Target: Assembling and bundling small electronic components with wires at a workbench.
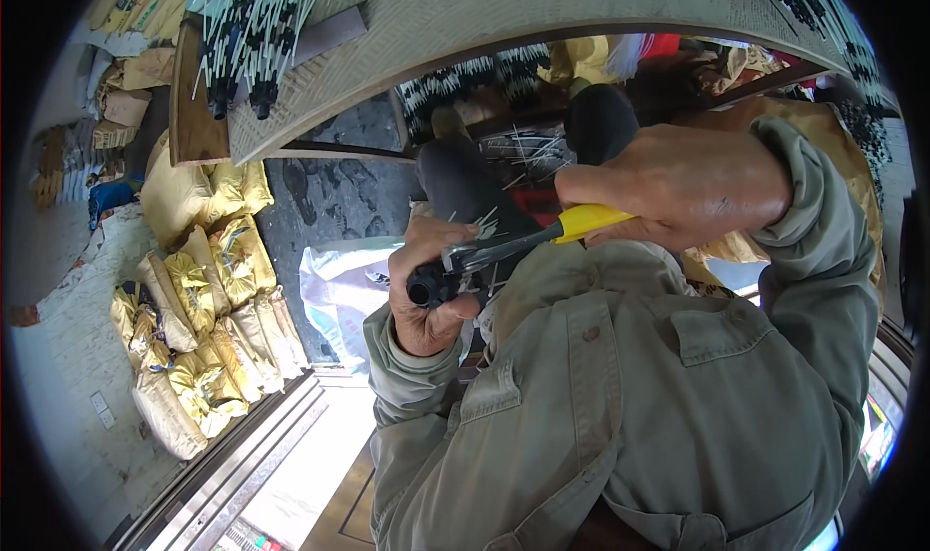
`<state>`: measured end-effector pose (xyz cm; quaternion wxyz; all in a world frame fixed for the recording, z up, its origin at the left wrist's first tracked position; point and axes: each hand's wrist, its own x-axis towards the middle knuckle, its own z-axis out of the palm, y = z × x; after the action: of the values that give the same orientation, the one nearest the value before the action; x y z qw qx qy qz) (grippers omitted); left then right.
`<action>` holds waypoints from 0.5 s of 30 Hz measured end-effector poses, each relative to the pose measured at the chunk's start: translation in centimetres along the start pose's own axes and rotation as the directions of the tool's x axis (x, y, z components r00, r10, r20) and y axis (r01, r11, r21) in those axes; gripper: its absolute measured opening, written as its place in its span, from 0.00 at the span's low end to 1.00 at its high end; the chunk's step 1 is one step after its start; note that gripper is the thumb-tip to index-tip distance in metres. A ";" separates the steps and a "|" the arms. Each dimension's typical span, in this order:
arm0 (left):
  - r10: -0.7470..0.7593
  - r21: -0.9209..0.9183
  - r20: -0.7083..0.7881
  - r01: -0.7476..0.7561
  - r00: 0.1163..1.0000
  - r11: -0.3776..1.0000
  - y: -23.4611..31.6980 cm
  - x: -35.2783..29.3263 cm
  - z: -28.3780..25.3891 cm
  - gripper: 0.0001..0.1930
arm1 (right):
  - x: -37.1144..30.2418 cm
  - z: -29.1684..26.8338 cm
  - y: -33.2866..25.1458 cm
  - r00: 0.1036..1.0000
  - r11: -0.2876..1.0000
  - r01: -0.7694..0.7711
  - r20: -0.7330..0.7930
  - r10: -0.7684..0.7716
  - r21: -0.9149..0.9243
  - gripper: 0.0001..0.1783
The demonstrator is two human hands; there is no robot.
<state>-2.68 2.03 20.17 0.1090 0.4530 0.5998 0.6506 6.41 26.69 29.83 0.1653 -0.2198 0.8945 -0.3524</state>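
My left hand [418, 330] is closed around a black plastic tubular part [423, 287], its round open end facing up toward me. Thin pale sticks show beside those fingers. My right hand [673, 185] grips the yellow handle of a metal hand tool [589, 221]. The tool looks like cutters or pliers, though its exact kind is hard to make out. Its metal end reaches across to the black part and lies against or just over it, between the fingers and thumb of my left hand. Both hands are in front of my chest, above my lap.
Ahead stands a pale-topped table [465, 42] with a dark edge. Bundles of black parts with white sticks [257, 37] lie on its left. More such parts are beneath it. Filled yellowish bags [208, 328] are stacked at left. A white plastic bag [339, 284] lies beside my left arm.
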 end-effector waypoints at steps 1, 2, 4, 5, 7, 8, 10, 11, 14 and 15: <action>0.007 -0.008 0.011 -0.007 1.000 1.000 -0.1 0.0 0.0 0.31 | -0.1 -0.4 -0.1 1.000 1.000 -0.001 0.013 0.001 -0.027 0.15; 0.008 -0.011 0.009 -0.008 1.000 1.000 -0.1 0.0 0.1 0.31 | -0.1 -0.7 -0.2 1.000 1.000 -0.004 0.015 0.004 -0.028 0.15; -0.011 -0.049 0.041 0.013 0.999 0.999 0.2 0.1 0.2 0.30 | -0.1 -1.5 -0.3 0.994 0.999 -0.014 0.105 0.019 -0.043 0.14; -0.013 -0.052 0.042 0.016 0.999 0.999 0.4 0.1 0.2 0.30 | 0.0 -1.9 -0.6 0.994 0.999 -0.018 0.107 0.022 -0.041 0.14; -0.100 -0.027 0.080 0.102 0.992 0.994 0.8 0.3 -0.1 0.29 | 0.0 -2.6 -1.2 0.990 0.991 -0.028 0.134 0.046 -0.133 0.14; -0.101 -0.031 0.081 0.103 0.992 0.994 0.7 0.4 0.0 0.29 | 0.1 -2.8 -1.2 0.990 0.991 -0.032 0.134 0.050 -0.132 0.14; -0.096 -0.028 0.075 0.099 0.993 0.995 0.5 0.6 0.1 0.29 | 0.4 -3.1 -1.2 0.987 0.989 -0.032 0.154 0.054 -0.142 0.14; -0.098 -0.032 0.072 0.101 0.993 0.994 0.4 0.7 0.1 0.29 | 0.5 -3.0 -1.1 0.986 0.989 -0.034 0.158 0.056 -0.141 0.14; -0.174 -0.079 0.042 0.177 0.984 0.981 0.3 1.0 0.0 0.28 | 1.0 -2.9 -0.8 0.984 0.992 -0.076 0.154 0.091 -0.101 0.14; -0.172 -0.078 0.048 0.176 0.984 0.981 0.3 1.2 -0.2 0.29 | 1.3 -3.0 -0.8 0.989 0.994 -0.051 0.135 0.064 -0.101 0.14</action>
<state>-3.35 2.64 20.98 0.1963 0.4072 0.6074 0.6532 4.20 27.21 32.26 0.2259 -0.2255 0.9030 -0.2876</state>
